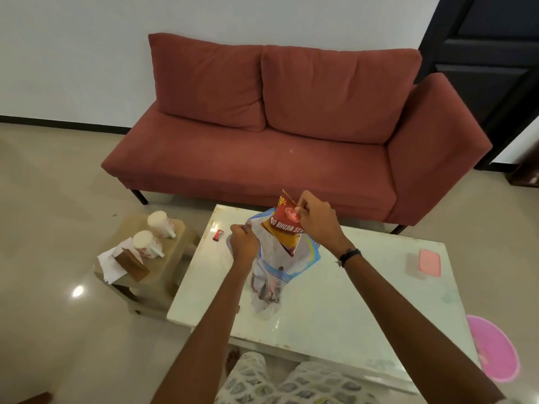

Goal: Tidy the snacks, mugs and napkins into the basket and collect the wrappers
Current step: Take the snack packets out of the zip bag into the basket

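A thin white plastic bag (269, 275) stands on the white table (335, 301). My left hand (244, 243) grips the bag's rim on its left side and holds the mouth apart. My right hand (316, 218) pinches the top of a red and orange snack wrapper (287, 225) that sits halfway down in the bag's mouth. Two white patterned mugs (160, 223) (145, 244) stand on a low stool (163, 258) left of the table, beside white napkins (109, 262) and a brown paper piece (131, 262). A small red wrapper (218, 235) lies on the table's far left.
A red sofa (291, 135) stands behind the table. A pink-lidded clear box (424, 263) rests at the table's right edge. A pink round basket (494, 348) sits on the floor at the right. My knees are below the table's near edge.
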A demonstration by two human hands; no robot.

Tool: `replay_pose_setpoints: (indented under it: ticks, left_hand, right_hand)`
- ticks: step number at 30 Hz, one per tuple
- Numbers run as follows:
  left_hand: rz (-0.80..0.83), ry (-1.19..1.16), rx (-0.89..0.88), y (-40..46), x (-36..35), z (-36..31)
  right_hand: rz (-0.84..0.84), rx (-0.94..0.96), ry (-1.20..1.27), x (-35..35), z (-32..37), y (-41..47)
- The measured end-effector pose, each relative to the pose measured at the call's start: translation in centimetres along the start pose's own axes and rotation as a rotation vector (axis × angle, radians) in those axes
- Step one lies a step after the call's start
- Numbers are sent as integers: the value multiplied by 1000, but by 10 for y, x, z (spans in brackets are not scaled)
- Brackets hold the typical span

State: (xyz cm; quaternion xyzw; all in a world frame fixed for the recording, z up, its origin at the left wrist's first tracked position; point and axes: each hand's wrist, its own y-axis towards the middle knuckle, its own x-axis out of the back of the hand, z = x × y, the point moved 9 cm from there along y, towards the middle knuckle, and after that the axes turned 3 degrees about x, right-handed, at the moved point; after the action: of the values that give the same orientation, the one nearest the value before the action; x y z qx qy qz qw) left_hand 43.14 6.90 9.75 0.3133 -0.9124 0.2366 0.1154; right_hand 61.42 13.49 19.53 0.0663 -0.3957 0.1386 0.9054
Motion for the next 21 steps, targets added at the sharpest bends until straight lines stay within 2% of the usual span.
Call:
replay_pose_setpoints:
  ticks: [3,7,12,16,21]
  left_hand:
    - [-27,-17,51,19,4,-16]
    - [-75,-81,37,60,13,-28]
    - [-159,-111,117,110,22,-14]
    - [-170,-145,149,145,8,-2]
    - [-142,-161,139,176,-17,19]
  right_hand:
    - [-90,38,0,22,12,28]
    - [-219,52,18,50,22,71]
    - [-364,21,8,62,4,128]
    - [-294,-66,-43,15,-48,173]
    - [-105,-237,-40,-100,-139,203]
